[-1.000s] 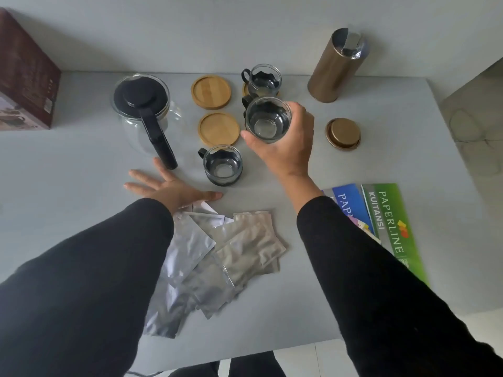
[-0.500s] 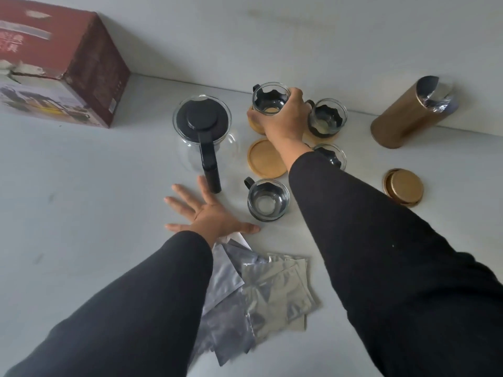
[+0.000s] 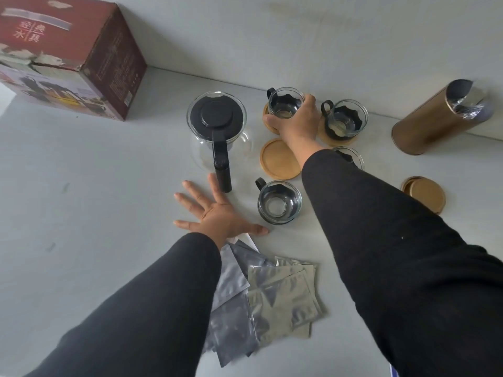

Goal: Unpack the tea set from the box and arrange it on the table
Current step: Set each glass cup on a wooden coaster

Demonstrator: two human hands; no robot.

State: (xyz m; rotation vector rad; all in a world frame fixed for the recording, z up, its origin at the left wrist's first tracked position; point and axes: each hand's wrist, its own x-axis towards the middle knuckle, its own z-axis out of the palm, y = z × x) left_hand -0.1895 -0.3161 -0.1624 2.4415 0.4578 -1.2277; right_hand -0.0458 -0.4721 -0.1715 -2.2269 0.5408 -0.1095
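My right hand point(image 3: 295, 123) grips a glass cup with a black handle point(image 3: 285, 103), which stands on a bamboo coaster point(image 3: 266, 122) at the back of the table. Another cup point(image 3: 343, 121) sits on a coaster just right of it. A third cup point(image 3: 349, 156) is mostly hidden behind my right sleeve. A fourth cup point(image 3: 279, 204) stands on the bare table, with an empty coaster point(image 3: 280, 159) behind it. The glass teapot with black lid and handle point(image 3: 217, 123) stands to the left. My left hand point(image 3: 217, 213) rests flat on the table, fingers spread, near the teapot handle.
The dark red box point(image 3: 70, 55) stands at the back left. A gold tin point(image 3: 438, 118) lies open at the back right, its lid point(image 3: 424, 194) on the table. Several silver foil pouches point(image 3: 266, 297) lie between my arms. The wall runs close behind the cups.
My right hand carried the cup from mid-air to the back coaster and set it down there, still holding it. The view shifted left and nearer. My left hand stayed flat.
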